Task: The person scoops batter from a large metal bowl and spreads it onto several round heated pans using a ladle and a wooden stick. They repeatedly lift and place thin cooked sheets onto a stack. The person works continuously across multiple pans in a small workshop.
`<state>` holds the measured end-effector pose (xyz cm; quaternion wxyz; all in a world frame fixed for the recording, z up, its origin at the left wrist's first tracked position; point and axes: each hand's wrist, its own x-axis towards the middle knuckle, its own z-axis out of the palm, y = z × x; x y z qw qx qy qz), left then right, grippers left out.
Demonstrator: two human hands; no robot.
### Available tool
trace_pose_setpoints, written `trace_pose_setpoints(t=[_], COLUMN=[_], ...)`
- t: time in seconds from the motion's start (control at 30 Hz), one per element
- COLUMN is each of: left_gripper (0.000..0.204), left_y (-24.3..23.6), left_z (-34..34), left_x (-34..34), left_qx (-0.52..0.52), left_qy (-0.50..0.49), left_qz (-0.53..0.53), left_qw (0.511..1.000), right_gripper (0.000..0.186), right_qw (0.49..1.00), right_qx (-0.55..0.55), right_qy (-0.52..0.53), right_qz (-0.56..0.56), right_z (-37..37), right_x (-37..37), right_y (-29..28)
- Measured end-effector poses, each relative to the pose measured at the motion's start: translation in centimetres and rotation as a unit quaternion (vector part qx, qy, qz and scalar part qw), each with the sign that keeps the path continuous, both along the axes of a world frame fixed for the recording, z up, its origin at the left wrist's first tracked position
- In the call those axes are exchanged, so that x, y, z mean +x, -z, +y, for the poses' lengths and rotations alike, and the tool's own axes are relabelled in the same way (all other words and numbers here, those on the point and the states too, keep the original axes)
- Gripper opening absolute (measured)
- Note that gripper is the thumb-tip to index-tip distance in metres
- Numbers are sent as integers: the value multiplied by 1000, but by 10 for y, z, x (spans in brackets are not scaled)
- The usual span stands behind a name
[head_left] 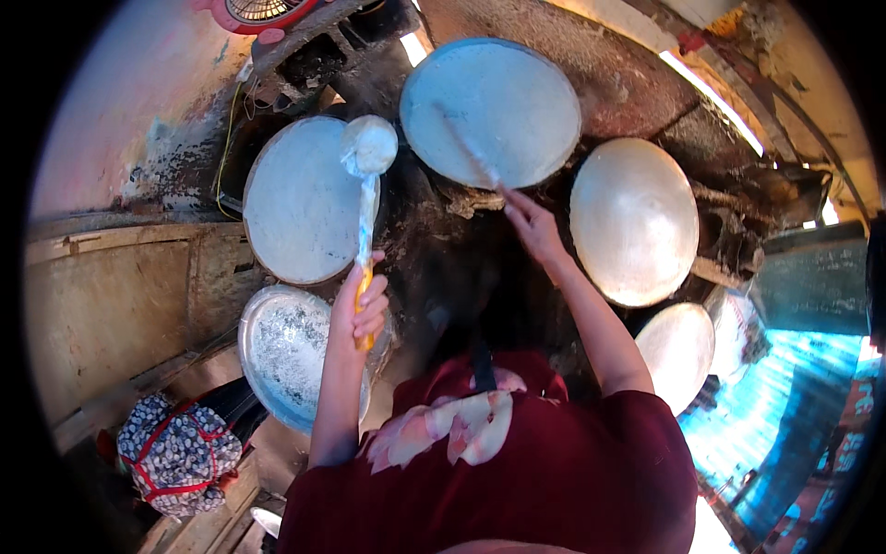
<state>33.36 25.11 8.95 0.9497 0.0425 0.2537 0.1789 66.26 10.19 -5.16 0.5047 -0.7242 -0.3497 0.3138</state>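
My left hand [362, 309] is closed round the yellow handle of a ladle [369, 148], held upright. Its bowl is coated in something pale and overlaps the edge of the left round pan [300, 203]. In my right hand [535, 226] is a thin stick-like tool [480, 166], blurred along its length. The tool reaches over the far round pan [521, 102], which has a whitish surface; whether its tip touches the pan I cannot tell. My right hand is just off that pan's near rim.
Another pale round pan [635, 222] lies to the right, with a smaller-looking one [678, 355] nearer me. A speckled white round tray or lid [286, 355] is at the near left, by a patterned cloth shape [180, 452] with red trim. A red fan [263, 11] stands at the far left.
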Motion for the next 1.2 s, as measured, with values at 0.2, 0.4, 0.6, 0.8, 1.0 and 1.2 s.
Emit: trace_pose_setpoints(t=[0.2,0.4,0.6,0.8,1.0,1.2], left_gripper=[38,39,39,37,41,38], left_y=[-5,-16,-18,5,45,92], left_z=[-24,-50,-87,-153,-204,-239], left_x=[-22,-61,-139,-249,-369,-462], left_qx=[10,-1,-39,-19,39,25], left_qy=[-50,-107,-161,-264,-296,-256], left_qz=[41,29,-27,-38,190,340], left_qw=[998,994,986,964,935,905], right_gripper=[40,34,47,48,50,48], right_qw=[994,971,965,970,873,790], right_qx=[-52,-77,73,-70,-264,-335], right_qy=[-48,114,238,-96,-331,-446], right_qz=[-80,-196,76,210,241,256], right_z=[71,99,62,38,-28,-30], right_x=[57,160,159,-93,-290,-419], right_y=[-18,34,44,-100,-97,-70])
